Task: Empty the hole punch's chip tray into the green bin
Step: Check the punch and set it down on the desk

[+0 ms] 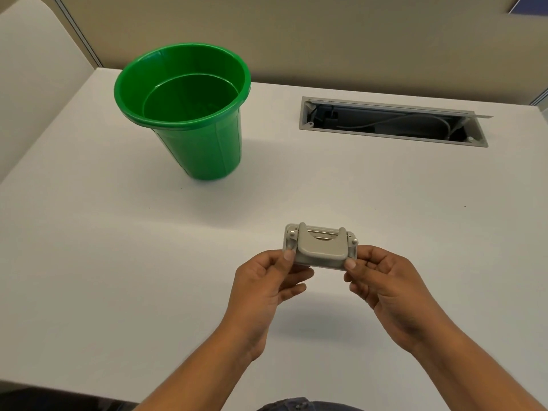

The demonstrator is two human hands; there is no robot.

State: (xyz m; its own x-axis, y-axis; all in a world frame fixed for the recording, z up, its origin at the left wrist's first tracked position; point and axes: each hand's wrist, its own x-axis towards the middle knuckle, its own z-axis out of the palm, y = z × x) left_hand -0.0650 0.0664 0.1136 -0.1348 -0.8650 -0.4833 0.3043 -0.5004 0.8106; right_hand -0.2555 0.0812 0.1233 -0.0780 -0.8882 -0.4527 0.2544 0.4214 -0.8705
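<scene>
Glossy plastic green bin (pixel 189 114), matt grey plastic hole punch (pixel 321 246), smooth white table (pixel 118 247).

The bin (pixel 189 114) was plain bright green, darker inside. The hole punch (pixel 321 246) was pale grey with silver metal pins. The surface (pixel 118 247) was plain white, its cable tray (pixel 391 121) grey-framed and dark within.

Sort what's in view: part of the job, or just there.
Job: punch, held at its ends by the left hand and right hand; bin, standing upright.
Just there: cable hatch, open, on the desk; partition.
</scene>
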